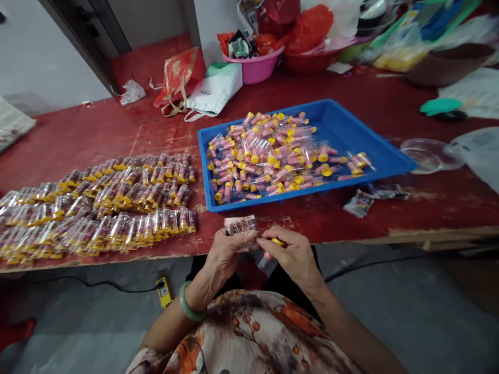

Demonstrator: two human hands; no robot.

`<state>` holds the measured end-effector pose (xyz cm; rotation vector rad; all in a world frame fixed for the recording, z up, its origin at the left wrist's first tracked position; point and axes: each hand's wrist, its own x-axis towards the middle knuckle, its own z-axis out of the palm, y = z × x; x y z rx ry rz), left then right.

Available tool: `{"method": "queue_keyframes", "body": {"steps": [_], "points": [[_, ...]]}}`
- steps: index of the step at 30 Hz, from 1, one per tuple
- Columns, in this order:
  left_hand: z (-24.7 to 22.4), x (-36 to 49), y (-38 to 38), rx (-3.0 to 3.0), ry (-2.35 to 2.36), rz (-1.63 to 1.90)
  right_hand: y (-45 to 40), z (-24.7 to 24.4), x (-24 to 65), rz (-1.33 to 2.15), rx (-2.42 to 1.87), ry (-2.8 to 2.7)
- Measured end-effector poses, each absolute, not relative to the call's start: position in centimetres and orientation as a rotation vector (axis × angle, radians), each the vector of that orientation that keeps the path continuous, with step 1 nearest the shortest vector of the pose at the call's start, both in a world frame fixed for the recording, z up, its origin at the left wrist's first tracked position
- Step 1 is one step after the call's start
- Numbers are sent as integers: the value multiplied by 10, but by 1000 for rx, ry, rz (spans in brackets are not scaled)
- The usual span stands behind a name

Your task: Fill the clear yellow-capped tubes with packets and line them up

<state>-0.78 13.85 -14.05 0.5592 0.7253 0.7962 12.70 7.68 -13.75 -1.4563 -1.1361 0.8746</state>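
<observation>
Over the table's front edge, my left hand (228,254) pinches a small stack of printed labels (240,226) between thumb and fingers. Right beside it, my right hand (292,254) is closed around a small clear tube with a yellow cap (267,259), which points down and is partly hidden by the fingers. The fingertips of both hands meet at the labels' edge. Just beyond stands a blue tray (346,124) with a heap of pink-filled, yellow-capped tubes (261,150). To the left, many similar tubes with dark labels (128,228) lie in stacked rows.
Crumpled small packets (360,202) lie right of my hands near the table edge. Bags (218,88), a pink basin (255,65) and a red basin (312,59) stand at the back. A clear plastic lid (421,153) sits right of the tray. A yellow power socket (164,292) hangs below.
</observation>
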Motion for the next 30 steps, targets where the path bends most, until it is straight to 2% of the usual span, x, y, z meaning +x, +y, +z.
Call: {"method": "queue_keyframes", "body": {"steps": [12,20,26,30], "points": [[-137,-1,130,449,725,763,76,-142,140,1094,-1367,-909],[-130,0,132,596,784,766,73,-140,150,1056,-1415,-1008],[-130,3,131,542,810,837,50,-144,170,970,-1288,-986],[-135,6,131,490,799,915,31,-148,174,803,-1245,-1135]]}}
